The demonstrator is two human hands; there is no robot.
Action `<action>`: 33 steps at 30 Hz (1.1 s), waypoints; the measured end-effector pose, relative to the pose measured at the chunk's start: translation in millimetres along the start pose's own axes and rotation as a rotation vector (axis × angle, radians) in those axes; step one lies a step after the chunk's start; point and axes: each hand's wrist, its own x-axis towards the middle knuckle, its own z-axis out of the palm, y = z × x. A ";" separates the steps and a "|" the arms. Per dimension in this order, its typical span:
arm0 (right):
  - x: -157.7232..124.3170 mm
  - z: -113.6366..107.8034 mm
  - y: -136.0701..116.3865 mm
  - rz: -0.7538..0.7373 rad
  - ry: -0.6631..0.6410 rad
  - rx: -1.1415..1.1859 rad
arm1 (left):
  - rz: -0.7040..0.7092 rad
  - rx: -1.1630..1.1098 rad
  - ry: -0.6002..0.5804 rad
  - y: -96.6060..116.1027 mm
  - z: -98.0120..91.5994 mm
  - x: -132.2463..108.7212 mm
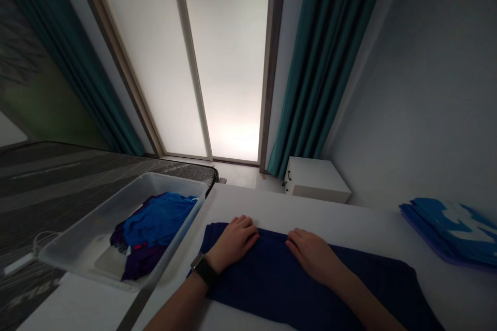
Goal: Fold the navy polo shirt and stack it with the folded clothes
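A dark navy folded garment (pixel 272 274) lies spread on the white table in front of me; its exact kind does not show. My left hand (pixel 237 237), with a black smartwatch (pixel 204 268) on the wrist, rests palm down on its far left part, fingertips reaching past the far edge. To the right, my right hand (pixel 308 252) lies on the cloth near the same edge, fingers close together and slightly bent. Both hands look laid on the fabric rather than gripping it. My right forearm covers some of the garment.
Left of the garment stands a clear plastic bin (pixel 95 214) holding blue and purple clothes (pixel 155 220). Folded blue clothes (pixel 454 230) are stacked at the table's right. Beyond the white table (pixel 349 217) are a white cabinet (pixel 318 178), teal curtains (pixel 322 62) and frosted sliding doors (pixel 229 62).
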 end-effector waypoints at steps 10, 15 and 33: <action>-12.9 -6.5 33.2 0.088 -0.133 0.241 | -0.057 -0.103 -0.012 -7.3 4.2 -2.4; -13.6 -4.8 38.1 0.038 -0.064 0.260 | -0.102 -0.172 -0.005 -7.9 4.6 -3.3; -16.5 -2.3 50.7 0.179 -0.050 -0.091 | -0.169 0.095 -0.016 -26.2 7.2 -4.4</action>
